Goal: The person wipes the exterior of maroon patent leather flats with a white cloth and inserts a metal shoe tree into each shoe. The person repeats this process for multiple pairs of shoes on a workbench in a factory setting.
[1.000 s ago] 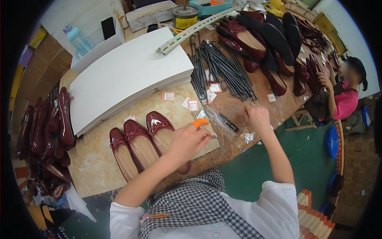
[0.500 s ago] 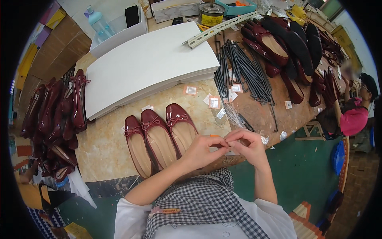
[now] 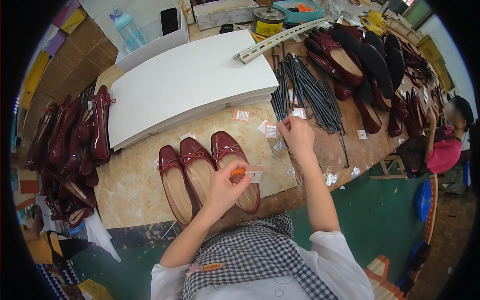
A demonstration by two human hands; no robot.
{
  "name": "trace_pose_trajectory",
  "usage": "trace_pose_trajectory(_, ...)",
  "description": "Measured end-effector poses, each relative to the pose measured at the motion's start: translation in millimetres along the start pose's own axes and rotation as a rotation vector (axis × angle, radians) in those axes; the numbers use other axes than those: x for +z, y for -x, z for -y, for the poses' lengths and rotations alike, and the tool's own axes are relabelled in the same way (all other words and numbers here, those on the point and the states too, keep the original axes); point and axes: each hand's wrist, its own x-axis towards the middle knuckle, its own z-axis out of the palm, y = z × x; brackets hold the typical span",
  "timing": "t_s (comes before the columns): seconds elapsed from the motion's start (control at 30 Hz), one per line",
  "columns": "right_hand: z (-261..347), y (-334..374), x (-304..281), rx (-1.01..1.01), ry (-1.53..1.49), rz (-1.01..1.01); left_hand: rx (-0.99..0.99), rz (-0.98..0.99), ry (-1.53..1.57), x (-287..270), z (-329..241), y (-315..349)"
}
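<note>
Over the rightmost shoe, my left hand pinches a small printed label; something orange sits at its index finger. My right hand reaches out to the right, its fingers drawn together at the edge of an orange-bordered label on the table. Whether those fingertips grip anything is hidden. Three burgundy patent ballet flats, a left one, a middle one and a right one, lie side by side, toes away from me. Each has a bow at the toe.
A stack of white sheets fills the table's middle, with a slotted metal strip across its corner. Black rods lie right of it. Burgundy shoes are heaped left and right. A person sits far right.
My hands have parted from their pinch together. The left has moved left over the right shoe with the label showing; the right has reached forward to the labels on the table.
</note>
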Motion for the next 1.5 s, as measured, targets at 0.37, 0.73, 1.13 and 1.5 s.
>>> trace_pose_trajectory(0.37,38,15,-38,0.004,-0.620,-0.162,0.096,0.017,0.178,7,1,-10)
trace_pose_trajectory(0.73,33,71,-32,0.400,-1.585,0.000,-0.027,0.242,0.244,35,2,-22)
trace_pose_trajectory(1.13,48,73,-82,0.091,-0.889,-0.106,-0.045,0.029,0.315,17,11,-29)
trace_pose_trajectory(1.5,68,92,-62,-0.147,-0.419,-0.078,0.115,-0.066,0.019,22,-5,-12)
